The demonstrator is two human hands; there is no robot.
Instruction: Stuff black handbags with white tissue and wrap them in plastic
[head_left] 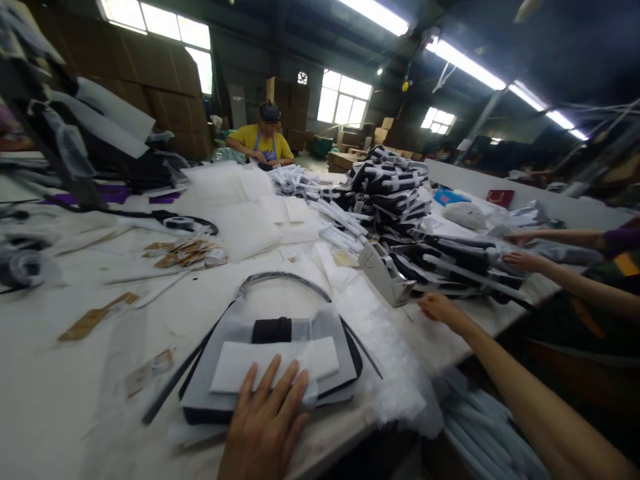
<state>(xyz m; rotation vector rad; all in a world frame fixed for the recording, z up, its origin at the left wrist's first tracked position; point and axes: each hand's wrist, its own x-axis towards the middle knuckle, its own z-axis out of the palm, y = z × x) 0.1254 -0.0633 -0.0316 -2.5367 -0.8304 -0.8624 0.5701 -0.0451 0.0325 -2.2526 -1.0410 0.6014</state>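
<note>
My left hand [270,413] lies flat with fingers spread on a folded white foam sheet [320,355]. That sheet rests on a black handbag [355,357], mostly covered in pale wrapping, with its curved handle [285,277] pointing away from me. A dark strap [175,383] sticks out at the bag's left side. My right hand [440,310] is closed, fingertips together, just right of a grey tape dispenser [383,273]; what it pinches, if anything, is too small to make out. Clear plastic bags [395,380] spread over the table right of the handbag.
Wrapped black bags [390,193] are piled beyond the dispenser. White foam sheets [240,207] and brown paper tags [187,253] lie at left. Another person's hands [525,260] work at right; a person in yellow [267,143] sits at the back. White rolls [490,427] fill a space below the table edge.
</note>
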